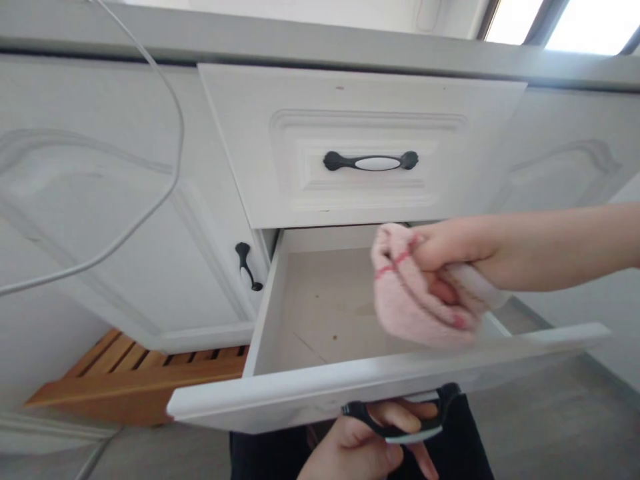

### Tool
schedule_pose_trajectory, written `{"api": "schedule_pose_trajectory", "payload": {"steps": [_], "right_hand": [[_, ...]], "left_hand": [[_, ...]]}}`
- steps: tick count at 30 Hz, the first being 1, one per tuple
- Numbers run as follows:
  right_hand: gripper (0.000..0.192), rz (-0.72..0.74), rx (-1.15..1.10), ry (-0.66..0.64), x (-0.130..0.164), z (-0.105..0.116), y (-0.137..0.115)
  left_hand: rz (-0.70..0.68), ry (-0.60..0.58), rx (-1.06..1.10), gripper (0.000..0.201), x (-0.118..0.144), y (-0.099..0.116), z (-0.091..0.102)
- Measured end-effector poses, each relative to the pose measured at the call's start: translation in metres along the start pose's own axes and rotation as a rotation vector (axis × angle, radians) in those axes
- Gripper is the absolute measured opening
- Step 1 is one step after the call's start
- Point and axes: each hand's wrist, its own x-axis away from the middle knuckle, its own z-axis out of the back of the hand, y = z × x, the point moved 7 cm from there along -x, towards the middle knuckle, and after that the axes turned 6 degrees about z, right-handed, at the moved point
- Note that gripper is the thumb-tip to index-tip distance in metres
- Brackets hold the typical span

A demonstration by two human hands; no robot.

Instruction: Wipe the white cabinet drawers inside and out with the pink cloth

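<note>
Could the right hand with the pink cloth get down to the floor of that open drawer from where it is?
Probably yes. The right hand holds the pink cloth just above the open drawer, whose floor looks bare, and the left hand grips the drawer handle below.

Both arms are bare with no sleeves showing, the right hand [450,257] and left hand [365,443] have no rings or gloves that I can spot, fingers [400,417] plain, plus dark black clothing [460,440] lower down.
</note>
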Motion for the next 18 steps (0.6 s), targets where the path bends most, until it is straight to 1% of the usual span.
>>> {"api": "schedule_pose_trajectory", "payload": {"steps": [1, 2, 3, 4, 5, 6, 8, 9, 10, 11, 12, 14, 15, 16, 17, 18], "right_hand": [[0.030, 0.151, -0.080, -0.278, -0.019, -0.034, -0.030], [0.032, 0.275, -0.135, -0.369, -0.038, -0.056, -0.056], [0.033, 0.411, -0.215, -0.425, -0.055, -0.077, -0.080], [0.031, 0.514, -0.306, -0.490, -0.069, -0.100, -0.098], [0.031, 0.573, -0.423, -0.518, -0.084, -0.119, -0.110], [0.030, 0.571, -0.518, -0.572, -0.095, -0.140, -0.114], [0.020, 0.380, -0.674, -0.572, -0.117, -0.171, -0.101], [0.017, 0.287, -0.740, -0.588, -0.120, -0.181, -0.091], [0.016, 0.210, -0.792, -0.607, -0.119, -0.186, -0.079], [0.017, 0.163, -0.820, -0.640, -0.112, -0.186, -0.068], [0.017, 0.137, -0.821, -0.673, -0.101, -0.180, -0.057], [0.016, 0.097, -0.745, -0.699, -0.069, -0.157, -0.031], [0.014, 0.073, -0.685, -0.674, -0.049, -0.140, -0.018], [0.011, 0.040, -0.631, -0.642, -0.026, -0.122, -0.004], [0.008, -0.014, -0.575, -0.578, -0.002, -0.103, 0.010], [0.006, -0.067, -0.538, -0.483, 0.025, -0.081, 0.024]], "left_hand": [[-0.028, 0.001, -0.001, 0.026, 0.000, 0.000, 0.001], [-0.039, -0.011, -0.001, 0.026, -0.001, 0.000, 0.002], [-0.041, -0.030, -0.005, 0.027, -0.001, 0.000, 0.002], [-0.049, -0.048, -0.012, 0.028, -0.001, 0.001, 0.002], [-0.053, -0.066, -0.022, 0.030, 0.000, 0.002, 0.002], [-0.055, -0.081, -0.034, 0.031, 0.000, 0.002, 0.002], [-0.053, -0.095, -0.057, 0.033, 0.001, 0.002, 0.004], [-0.055, -0.089, -0.069, 0.033, 0.001, 0.002, 0.005], [-0.054, -0.089, -0.083, 0.033, 0.001, 0.000, 0.006], [-0.058, -0.094, -0.094, 0.033, 0.001, -0.001, 0.007], [-0.081, -0.112, -0.099, 0.033, 0.002, -0.001, 0.006], [-0.146, -0.153, -0.087, 0.033, 0.004, 0.001, 0.005], [-0.132, -0.147, -0.080, 0.032, 0.005, 0.000, 0.007], [-0.086, -0.127, -0.074, 0.030, 0.005, -0.001, 0.009], [0.020, -0.069, -0.079, 0.030, 0.006, -0.006, 0.015], [0.148, -0.007, -0.082, 0.030, 0.007, -0.011, 0.021]]}}
